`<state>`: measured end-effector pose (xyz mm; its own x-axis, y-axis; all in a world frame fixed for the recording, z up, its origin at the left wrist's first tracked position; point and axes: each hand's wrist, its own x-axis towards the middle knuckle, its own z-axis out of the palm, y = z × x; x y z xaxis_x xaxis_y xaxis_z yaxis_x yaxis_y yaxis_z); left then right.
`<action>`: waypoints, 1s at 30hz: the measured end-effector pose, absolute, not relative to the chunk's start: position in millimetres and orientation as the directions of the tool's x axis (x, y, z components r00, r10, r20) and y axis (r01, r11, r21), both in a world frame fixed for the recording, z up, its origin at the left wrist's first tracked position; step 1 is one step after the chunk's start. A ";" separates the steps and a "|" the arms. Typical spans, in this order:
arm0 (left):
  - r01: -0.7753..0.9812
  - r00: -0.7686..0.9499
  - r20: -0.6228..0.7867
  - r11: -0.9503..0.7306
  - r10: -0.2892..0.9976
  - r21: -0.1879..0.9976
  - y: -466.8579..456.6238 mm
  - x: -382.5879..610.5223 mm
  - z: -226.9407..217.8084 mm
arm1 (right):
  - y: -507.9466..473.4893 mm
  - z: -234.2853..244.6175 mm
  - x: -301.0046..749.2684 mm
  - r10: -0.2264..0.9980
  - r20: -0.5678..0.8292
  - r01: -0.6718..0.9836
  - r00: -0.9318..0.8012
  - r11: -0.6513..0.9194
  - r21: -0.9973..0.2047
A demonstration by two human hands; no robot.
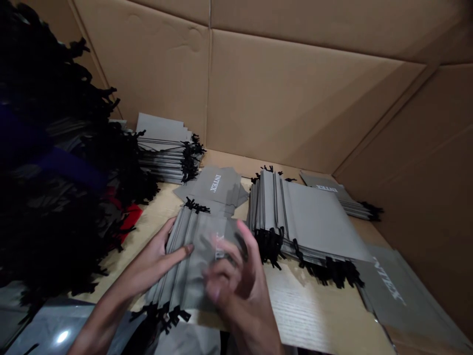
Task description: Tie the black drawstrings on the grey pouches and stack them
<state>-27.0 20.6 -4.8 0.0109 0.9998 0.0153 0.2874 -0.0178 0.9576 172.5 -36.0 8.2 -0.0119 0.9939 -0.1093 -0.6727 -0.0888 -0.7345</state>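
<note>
A small stack of grey drawstring pouches (192, 256) with black cords lies on the wooden table in front of me. My left hand (157, 259) rests flat on the stack's left side, fingers stretched out over the top pouch. My right hand (236, 281) hovers over the stack's right side, blurred by motion, fingers curled loosely; whether it holds a pouch is unclear. The top pouch shows white lettering, partly hidden by my right hand.
A taller pile of grey pouches (306, 222) lies to the right, another stack (166, 148) at the back left, loose pouches (218, 190) between them, more at far right (391, 291). A dark heap of black cords (55, 172) fills the left. Cardboard walls (295, 98) enclose the table.
</note>
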 end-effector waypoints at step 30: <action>0.345 0.032 -0.122 0.104 0.992 0.933 24.9 -24.9 0.3 | -46.5 25.5 187.0 0.994 -0.070 -0.782 0.079 0.019 -0.623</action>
